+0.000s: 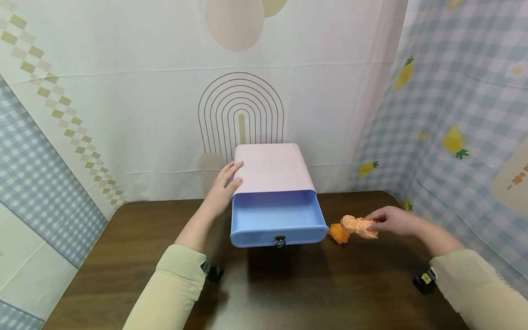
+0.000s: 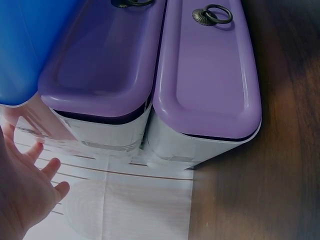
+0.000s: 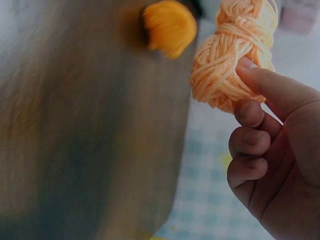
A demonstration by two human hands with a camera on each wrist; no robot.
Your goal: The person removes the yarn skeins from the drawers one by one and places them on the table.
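Note:
A small chest with a pink top (image 1: 272,167) stands at the back of the table, its blue top drawer (image 1: 260,237) pulled out and bare inside. My left hand (image 1: 222,190) rests on the chest's left upper edge, fingers spread along its side. In the left wrist view that hand (image 2: 27,182) is beside the chest, below two closed purple drawers (image 2: 215,75) with ring pulls. To the right of the drawer, my right hand (image 1: 392,221) pinches a peach skein of yarn (image 3: 225,65) between thumb and forefinger. Near it lies an orange clump of yarn (image 1: 338,233).
The dark wooden table (image 1: 313,293) spreads in front of the chest. A printed cloth (image 1: 156,114) hangs close behind, and a checked cloth (image 1: 425,174) closes the right side. The drawer front juts toward me, with a metal ring pull (image 1: 280,241).

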